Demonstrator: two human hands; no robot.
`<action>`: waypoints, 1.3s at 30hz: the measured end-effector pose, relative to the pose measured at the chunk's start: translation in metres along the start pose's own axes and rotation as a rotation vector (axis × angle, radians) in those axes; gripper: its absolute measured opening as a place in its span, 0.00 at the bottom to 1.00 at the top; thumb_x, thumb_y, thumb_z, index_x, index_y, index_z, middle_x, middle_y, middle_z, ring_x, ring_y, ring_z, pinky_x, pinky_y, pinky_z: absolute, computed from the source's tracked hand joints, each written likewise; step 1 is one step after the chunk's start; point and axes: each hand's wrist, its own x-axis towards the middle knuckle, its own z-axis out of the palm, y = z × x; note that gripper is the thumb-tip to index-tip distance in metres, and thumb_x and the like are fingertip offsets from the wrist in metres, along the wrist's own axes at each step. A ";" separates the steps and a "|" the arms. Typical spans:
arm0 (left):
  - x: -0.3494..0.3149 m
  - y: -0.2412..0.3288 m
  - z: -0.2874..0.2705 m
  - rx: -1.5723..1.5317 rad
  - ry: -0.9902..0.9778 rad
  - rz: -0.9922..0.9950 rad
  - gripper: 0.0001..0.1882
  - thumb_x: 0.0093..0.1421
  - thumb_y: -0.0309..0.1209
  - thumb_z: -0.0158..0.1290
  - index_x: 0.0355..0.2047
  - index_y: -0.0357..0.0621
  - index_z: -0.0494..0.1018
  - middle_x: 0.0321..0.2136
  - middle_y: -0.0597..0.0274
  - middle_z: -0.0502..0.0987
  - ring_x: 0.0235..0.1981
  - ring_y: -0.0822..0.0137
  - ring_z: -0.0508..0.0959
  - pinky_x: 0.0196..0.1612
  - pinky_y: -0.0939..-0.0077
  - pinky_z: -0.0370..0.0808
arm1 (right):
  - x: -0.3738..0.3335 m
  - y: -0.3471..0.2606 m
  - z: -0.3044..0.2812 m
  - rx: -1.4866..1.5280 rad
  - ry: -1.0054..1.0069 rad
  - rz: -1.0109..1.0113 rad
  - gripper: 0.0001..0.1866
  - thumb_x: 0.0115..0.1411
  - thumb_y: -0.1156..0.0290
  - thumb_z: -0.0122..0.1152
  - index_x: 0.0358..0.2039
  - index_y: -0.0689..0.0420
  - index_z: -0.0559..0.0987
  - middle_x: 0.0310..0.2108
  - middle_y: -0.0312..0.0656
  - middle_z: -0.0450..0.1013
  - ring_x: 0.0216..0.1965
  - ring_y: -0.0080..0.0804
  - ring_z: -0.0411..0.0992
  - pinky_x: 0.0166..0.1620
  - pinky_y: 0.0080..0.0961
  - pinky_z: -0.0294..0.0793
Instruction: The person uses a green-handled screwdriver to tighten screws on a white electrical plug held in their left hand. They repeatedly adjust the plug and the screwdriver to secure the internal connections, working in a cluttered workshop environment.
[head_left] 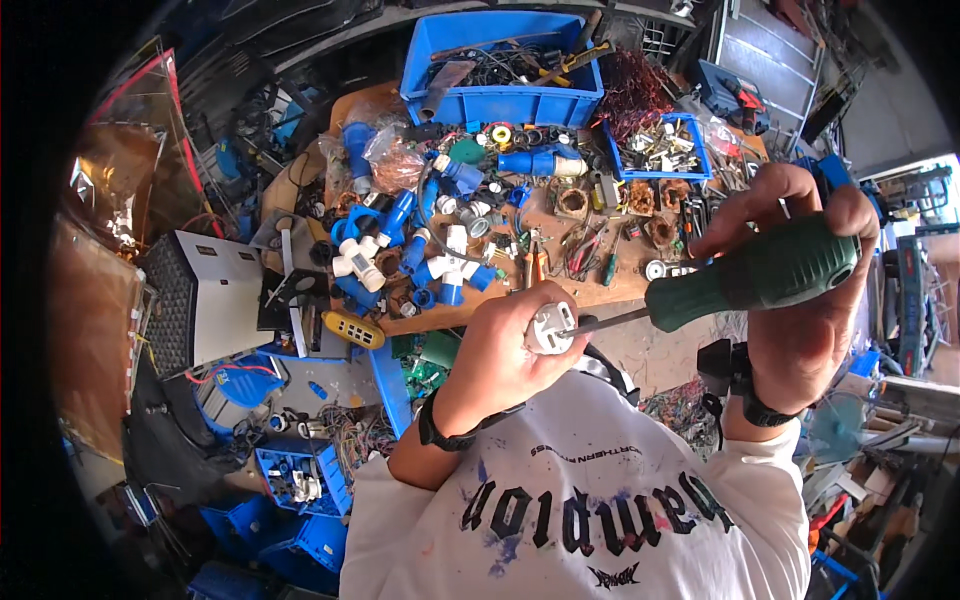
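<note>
My left hand (505,345) is closed round a small white cylindrical connector insert (545,330), its end face turned to the right. In my right hand (808,340) is a screwdriver (740,283) with a thick dark green handle, the fingers wrapped over its butt. The metal shaft points left, and its tip meets the end face of the white insert; whether it sits in a screw or slot is too small to tell. Both hands are raised in front of my white shirt, near the bench's front edge. Beyond them lie blue and white industrial plugs (455,250).
A wooden bench (610,285) carries pliers (535,262), copper coils (572,202) and a blue tray (708,165) of metal parts. Behind stands a blue crate (500,105) of cables. A yellow power strip (352,329) lies at the left edge, with a blue bin (335,485) below.
</note>
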 end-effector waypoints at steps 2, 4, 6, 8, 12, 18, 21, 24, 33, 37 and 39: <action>-0.001 0.004 -0.001 0.011 -0.011 -0.020 0.10 0.47 0.24 0.63 0.26 0.41 0.71 0.21 0.64 0.74 0.21 0.72 0.73 0.25 0.79 0.68 | -0.004 -0.001 -0.004 -0.141 0.051 -0.018 0.35 0.47 0.56 0.73 0.50 0.51 0.63 0.41 0.47 0.63 0.37 0.40 0.71 0.34 0.31 0.76; -0.005 -0.002 0.002 -0.012 -0.009 -0.024 0.10 0.47 0.24 0.64 0.27 0.41 0.71 0.21 0.64 0.74 0.21 0.73 0.73 0.25 0.79 0.68 | -0.009 -0.002 -0.009 -0.154 0.028 -0.016 0.34 0.48 0.59 0.73 0.50 0.53 0.63 0.39 0.46 0.64 0.37 0.40 0.72 0.34 0.32 0.77; -0.002 -0.003 0.000 -0.025 -0.030 -0.037 0.10 0.48 0.25 0.64 0.27 0.41 0.71 0.21 0.65 0.74 0.21 0.74 0.72 0.26 0.79 0.68 | -0.012 0.000 -0.004 -0.100 0.070 0.002 0.33 0.49 0.62 0.72 0.50 0.54 0.63 0.38 0.45 0.64 0.38 0.40 0.72 0.35 0.35 0.79; -0.004 -0.004 -0.001 -0.039 -0.070 -0.057 0.11 0.48 0.25 0.64 0.27 0.40 0.71 0.21 0.65 0.73 0.21 0.74 0.72 0.26 0.80 0.68 | -0.012 0.004 -0.006 0.022 0.049 0.019 0.31 0.50 0.66 0.69 0.51 0.55 0.63 0.37 0.45 0.65 0.39 0.41 0.72 0.41 0.41 0.78; -0.001 -0.001 -0.001 -0.007 -0.043 -0.058 0.11 0.48 0.25 0.63 0.28 0.41 0.71 0.21 0.65 0.72 0.21 0.74 0.71 0.25 0.79 0.67 | -0.001 0.005 -0.010 0.235 -0.052 0.079 0.24 0.51 0.70 0.66 0.45 0.53 0.64 0.36 0.44 0.64 0.38 0.41 0.72 0.48 0.48 0.75; -0.003 -0.008 0.004 0.015 -0.078 -0.080 0.11 0.49 0.26 0.63 0.28 0.43 0.70 0.19 0.67 0.72 0.20 0.75 0.71 0.25 0.79 0.68 | -0.006 0.004 0.001 0.128 0.094 0.116 0.27 0.47 0.58 0.72 0.39 0.53 0.65 0.37 0.47 0.63 0.34 0.36 0.69 0.40 0.35 0.74; -0.006 -0.012 0.004 -0.021 -0.084 -0.137 0.11 0.49 0.26 0.63 0.28 0.43 0.70 0.19 0.67 0.72 0.21 0.75 0.72 0.25 0.79 0.68 | -0.013 0.010 -0.007 0.018 0.134 0.030 0.35 0.40 0.53 0.77 0.41 0.56 0.67 0.35 0.45 0.66 0.31 0.32 0.69 0.34 0.27 0.73; -0.005 -0.008 0.003 0.009 -0.069 -0.096 0.11 0.49 0.25 0.63 0.27 0.43 0.70 0.20 0.67 0.73 0.21 0.75 0.72 0.26 0.79 0.69 | -0.012 0.001 0.001 -0.055 0.262 0.072 0.40 0.35 0.58 0.80 0.44 0.59 0.66 0.33 0.48 0.72 0.32 0.39 0.74 0.35 0.29 0.76; -0.007 -0.015 0.006 0.009 -0.116 -0.153 0.11 0.49 0.26 0.63 0.28 0.42 0.71 0.21 0.67 0.73 0.22 0.75 0.71 0.28 0.78 0.70 | -0.018 0.008 -0.005 0.284 -0.053 0.081 0.22 0.53 0.70 0.66 0.44 0.59 0.67 0.42 0.64 0.71 0.44 0.53 0.74 0.48 0.49 0.74; -0.005 -0.003 0.006 0.004 -0.109 -0.129 0.11 0.49 0.27 0.64 0.27 0.43 0.71 0.19 0.67 0.72 0.21 0.76 0.71 0.26 0.79 0.69 | -0.016 -0.004 -0.002 0.165 0.046 0.173 0.25 0.52 0.63 0.68 0.44 0.58 0.66 0.48 0.57 0.65 0.44 0.46 0.72 0.47 0.41 0.73; -0.005 -0.003 0.007 -0.001 -0.110 -0.117 0.11 0.48 0.28 0.64 0.27 0.42 0.71 0.19 0.64 0.72 0.21 0.70 0.72 0.26 0.76 0.69 | -0.018 -0.003 -0.005 0.018 0.071 0.133 0.28 0.50 0.61 0.70 0.44 0.58 0.65 0.47 0.53 0.64 0.43 0.42 0.72 0.45 0.35 0.73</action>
